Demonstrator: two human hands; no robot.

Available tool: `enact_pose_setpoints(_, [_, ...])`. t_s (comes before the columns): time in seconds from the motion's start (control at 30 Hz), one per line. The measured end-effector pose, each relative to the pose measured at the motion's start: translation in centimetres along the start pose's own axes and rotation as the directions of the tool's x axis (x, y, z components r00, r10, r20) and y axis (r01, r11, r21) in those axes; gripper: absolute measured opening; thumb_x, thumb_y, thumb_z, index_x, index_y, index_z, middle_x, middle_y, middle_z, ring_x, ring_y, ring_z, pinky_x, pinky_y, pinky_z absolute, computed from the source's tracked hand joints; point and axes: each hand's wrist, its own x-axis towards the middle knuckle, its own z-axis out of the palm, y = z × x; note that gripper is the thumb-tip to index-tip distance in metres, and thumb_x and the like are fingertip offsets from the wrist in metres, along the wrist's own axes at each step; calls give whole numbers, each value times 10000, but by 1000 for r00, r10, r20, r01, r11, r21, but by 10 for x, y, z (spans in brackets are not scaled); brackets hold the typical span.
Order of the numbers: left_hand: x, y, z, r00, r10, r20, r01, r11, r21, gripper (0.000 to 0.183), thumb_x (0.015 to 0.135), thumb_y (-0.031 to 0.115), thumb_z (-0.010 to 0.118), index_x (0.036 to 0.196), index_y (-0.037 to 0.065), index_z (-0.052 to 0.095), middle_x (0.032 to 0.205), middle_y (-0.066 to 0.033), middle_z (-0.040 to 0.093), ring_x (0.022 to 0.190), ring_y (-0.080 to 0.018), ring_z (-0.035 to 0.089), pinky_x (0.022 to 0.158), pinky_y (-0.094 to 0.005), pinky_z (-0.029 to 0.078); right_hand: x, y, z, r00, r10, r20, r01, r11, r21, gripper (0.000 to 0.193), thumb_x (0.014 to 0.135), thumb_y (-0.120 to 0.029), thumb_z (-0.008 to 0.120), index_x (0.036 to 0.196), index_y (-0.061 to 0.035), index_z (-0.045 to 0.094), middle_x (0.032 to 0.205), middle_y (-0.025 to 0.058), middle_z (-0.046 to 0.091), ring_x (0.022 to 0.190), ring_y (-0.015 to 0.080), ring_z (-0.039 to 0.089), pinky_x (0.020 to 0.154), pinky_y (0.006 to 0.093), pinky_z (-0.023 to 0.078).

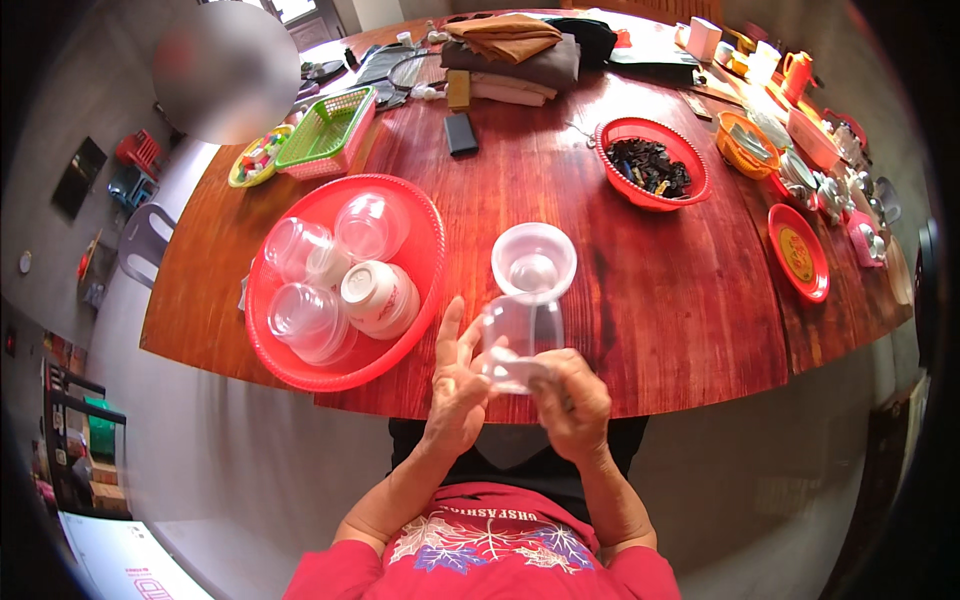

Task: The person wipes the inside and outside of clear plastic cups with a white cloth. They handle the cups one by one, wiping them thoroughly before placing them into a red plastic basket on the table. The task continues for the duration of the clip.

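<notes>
Over the table's near edge, my right hand grips a clear plastic cup by its lower end, fingers closed round it. My left hand is beside the cup with its fingers apart; whether its fingertips touch the cup is hard to tell. Just beyond the cup stands a white bowl-shaped container with something round and pale inside. To the left, a large red plastic basin holds several stacks of clear plastic cups and a stack of white cups, turned upside down.
A red basket of small dark pieces lies at the right. Beyond the basin are a green basket and a dark phone-like block. Folded cloths lie at the back. A red plate and crowded small goods line the right edge.
</notes>
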Motion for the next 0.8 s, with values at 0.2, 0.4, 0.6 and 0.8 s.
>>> enact_pose_setpoints(0.2, [1, 3, 3, 994, -105, -6, 105, 992, -67, 786, 851, 343, 721, 1444, 44, 300, 1265, -160, 536, 1124, -274, 581, 959, -404, 497, -9, -6, 12, 906, -118, 407, 76, 990, 118, 401, 821, -37, 644, 1204, 40, 553, 1182, 190, 544, 1052, 332, 533, 940, 434, 414])
enact_pose_setpoints(0.4, [-2, -2, -11, 982, -189, -28, 187, 981, -51, 788, 867, 458, 659, 1457, 98, 280, 1295, -198, 519, 1195, -342, 543, 958, -513, 487, 2, 9, -9, 753, -113, 649, 183, 982, -41, 328, 809, -52, 591, 1136, -27, 611, 1170, 144, 558, 1062, 324, 529, 922, 419, 434])
enact_pose_setpoints(0.6, [0, 6, -8, 932, -361, 36, 360, 906, -223, 748, 897, 526, 597, 1462, 150, 283, 1358, -116, 479, 1166, -247, 551, 897, -420, 525, 13, 11, 5, 911, -223, 347, 399, 689, -605, 368, 711, -138, 671, 1032, 26, 595, 1061, 182, 564, 961, 328, 573, 795, 384, 529])
enact_pose_setpoints(0.8, [0, -4, -13, 977, -215, -16, 213, 974, -78, 750, 923, 583, 498, 1427, 59, 319, 1366, -139, 485, 1266, -260, 474, 1077, -430, 374, 8, 10, 29, 958, 10, 286, 193, 715, -672, 281, 775, -95, 624, 1020, 40, 596, 997, 206, 569, 903, 330, 606, 744, 365, 554])
